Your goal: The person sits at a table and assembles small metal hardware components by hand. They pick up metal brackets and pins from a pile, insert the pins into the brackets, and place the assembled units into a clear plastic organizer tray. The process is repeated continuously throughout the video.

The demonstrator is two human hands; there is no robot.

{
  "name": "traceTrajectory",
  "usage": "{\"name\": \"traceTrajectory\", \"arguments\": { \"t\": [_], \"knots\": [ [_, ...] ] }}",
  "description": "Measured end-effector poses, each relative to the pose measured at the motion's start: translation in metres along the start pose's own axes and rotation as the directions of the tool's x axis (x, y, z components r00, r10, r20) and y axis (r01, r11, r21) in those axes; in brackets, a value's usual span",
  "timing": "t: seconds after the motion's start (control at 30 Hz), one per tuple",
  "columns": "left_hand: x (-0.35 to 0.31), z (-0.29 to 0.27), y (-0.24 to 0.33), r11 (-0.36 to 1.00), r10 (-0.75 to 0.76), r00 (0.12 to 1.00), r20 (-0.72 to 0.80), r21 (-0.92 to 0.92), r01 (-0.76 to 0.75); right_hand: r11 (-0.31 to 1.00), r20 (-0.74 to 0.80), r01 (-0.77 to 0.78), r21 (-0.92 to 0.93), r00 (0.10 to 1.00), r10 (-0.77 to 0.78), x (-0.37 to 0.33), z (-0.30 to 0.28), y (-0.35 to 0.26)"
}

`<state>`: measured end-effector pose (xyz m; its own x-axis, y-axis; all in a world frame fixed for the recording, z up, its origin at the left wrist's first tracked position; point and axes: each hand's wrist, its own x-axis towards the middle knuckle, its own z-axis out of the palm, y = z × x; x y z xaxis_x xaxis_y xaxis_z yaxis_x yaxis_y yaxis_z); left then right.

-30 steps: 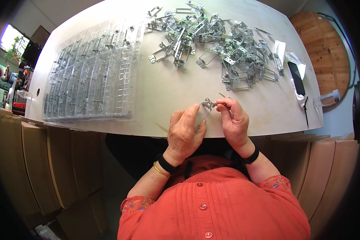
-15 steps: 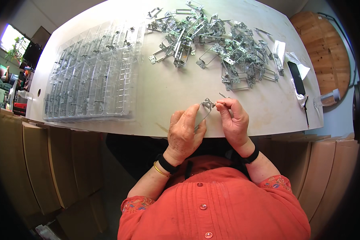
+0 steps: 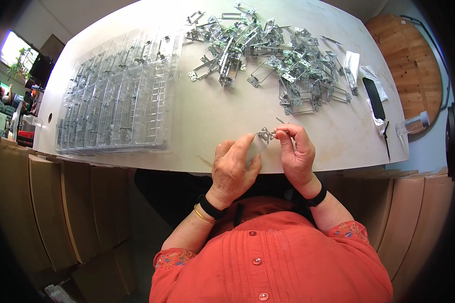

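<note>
My left hand [image 3: 231, 162] is closed on a small grey metal bracket [image 3: 266, 133], whose flat end with holes sticks out past the fingertips. The rest of the bracket runs down between thumb and fingers, partly hidden. My right hand [image 3: 297, 151] pinches a thin, dark metal piece [image 3: 280, 120]; its slim end shows above the fingers, and I cannot make out its kind. The right fingertips are right beside the bracket's end. Both hands are over the near edge of the white table [image 3: 197, 121]. Beyond them lies a loose heap of similar metal brackets [image 3: 288, 65].
Stacked clear plastic trays [image 3: 111, 101] with brackets in their compartments stand on the left. A black phone [image 3: 374, 98], white paper [image 3: 353, 63] and a clear plastic cup [image 3: 414, 123] are at the right edge. Cardboard boxes [image 3: 45, 202] line the near sides. Far left, another person sits.
The bracket's end has turned slightly and sits a little closer to the right fingertips. My right fingers have shifted slightly; the left hand has hardly moved.
</note>
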<state>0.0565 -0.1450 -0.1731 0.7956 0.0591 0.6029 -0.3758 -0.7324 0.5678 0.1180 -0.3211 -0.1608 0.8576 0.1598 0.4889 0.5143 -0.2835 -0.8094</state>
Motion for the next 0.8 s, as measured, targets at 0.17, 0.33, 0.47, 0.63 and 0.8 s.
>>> {"name": "traceTrajectory", "arguments": {
  "t": [0.17,0.33,0.47,0.63,0.8],
  "knots": [
    [-0.0013,-0.0001,0.0003,0.999,0.038,0.999,0.01,-0.021,-0.037,0.998,0.001,0.044,-0.046,0.999,-0.044,0.0041,-0.0009,-0.0051],
    [-0.0018,-0.0019,0.002,1.0,0.021,0.999,0.031,-0.019,-0.02,0.997,0.017,0.036,-0.073,0.999,-0.035,0.0028,0.0007,0.0002],
    [-0.0004,-0.0026,0.0034,1.0,0.013,1.0,0.018,-0.012,-0.013,0.995,0.023,0.025,-0.094,0.999,-0.022,0.0043,0.0016,-0.0025],
    [-0.0023,-0.0045,0.0002,0.999,0.043,0.999,0.022,-0.028,-0.042,0.99,0.02,0.059,-0.132,0.998,-0.057,0.0026,0.0026,0.0006],
    [-0.0028,-0.0048,0.0005,0.998,0.034,0.999,0.019,-0.053,-0.033,0.999,0.045,-0.006,-0.052,0.999,0.009,-0.0003,0.002,0.0008]
  ]
}}
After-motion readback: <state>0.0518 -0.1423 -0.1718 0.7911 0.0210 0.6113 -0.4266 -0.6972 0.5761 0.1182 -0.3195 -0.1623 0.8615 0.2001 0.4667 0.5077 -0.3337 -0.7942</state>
